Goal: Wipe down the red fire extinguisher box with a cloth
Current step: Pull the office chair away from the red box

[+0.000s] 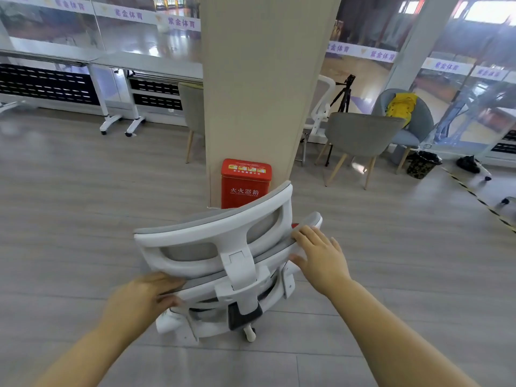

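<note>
Both hands are on the chair [223, 241]. The left hand [142, 298] curls its fingers round the left edge of the backrest and grips it. The right hand [319, 255] lies on the right edge with fingers nearly straight, pressing rather than clasping. The box [245, 185] stands on the floor [69, 219] against the foot of the pillar [251, 79], just behind the chair, whose headrest hides its lower part. No cloth shows in either hand or anywhere near.

The step in hand looks to be clearing the chair away so the box can be reached. To do it well, roll the chair sideways or back toward the person rather than forward, since a push ahead would drive it into the box. A steady pull with both hands keeps the backrest from swivelling, and the right hand would do better with a proper hold. Leave room enough to crouch before the box and reach its top, front and both sides. With no cloth in hand, wiping has not begun, and one must be fetched first.
</note>
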Action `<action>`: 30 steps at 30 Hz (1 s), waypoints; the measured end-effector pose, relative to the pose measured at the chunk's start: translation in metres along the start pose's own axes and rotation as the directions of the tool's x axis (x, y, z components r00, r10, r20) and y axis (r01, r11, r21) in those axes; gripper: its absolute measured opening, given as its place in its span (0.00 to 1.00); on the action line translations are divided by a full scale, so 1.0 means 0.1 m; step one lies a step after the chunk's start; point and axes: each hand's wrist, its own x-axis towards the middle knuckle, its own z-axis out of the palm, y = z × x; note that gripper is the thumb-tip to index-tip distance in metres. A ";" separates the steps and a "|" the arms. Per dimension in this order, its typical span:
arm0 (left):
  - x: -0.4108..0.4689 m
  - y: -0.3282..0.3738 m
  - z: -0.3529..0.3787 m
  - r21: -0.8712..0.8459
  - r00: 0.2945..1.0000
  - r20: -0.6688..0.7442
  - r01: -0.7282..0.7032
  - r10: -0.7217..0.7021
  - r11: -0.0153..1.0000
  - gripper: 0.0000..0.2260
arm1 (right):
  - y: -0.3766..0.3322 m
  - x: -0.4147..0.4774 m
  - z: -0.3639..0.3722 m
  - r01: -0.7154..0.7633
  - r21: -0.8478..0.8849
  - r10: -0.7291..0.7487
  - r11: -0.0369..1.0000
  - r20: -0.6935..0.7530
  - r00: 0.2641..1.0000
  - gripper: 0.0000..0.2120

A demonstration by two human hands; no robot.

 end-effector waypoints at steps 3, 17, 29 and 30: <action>-0.04 0.06 0.05 0.011 0.997 -0.034 -0.072 0.073 0.997 0.17 | 0.09 -0.20 0.02 -0.041 0.054 0.043 0.998 -0.043 0.998 0.20; 0.30 0.44 0.36 0.016 0.949 0.049 -0.313 0.312 0.950 0.17 | 0.47 -1.20 0.11 -0.272 0.106 0.290 0.956 -0.242 0.926 0.19; 1.19 1.21 0.90 -0.080 0.926 0.141 -0.343 0.351 0.936 0.13 | 0.76 -1.42 0.18 -0.577 0.209 0.614 0.789 -0.282 0.737 0.18; 1.27 1.28 0.95 -0.079 0.921 0.158 -0.347 0.356 0.934 0.14 | 0.81 -1.41 0.19 -0.584 0.201 0.617 0.786 -0.306 0.725 0.18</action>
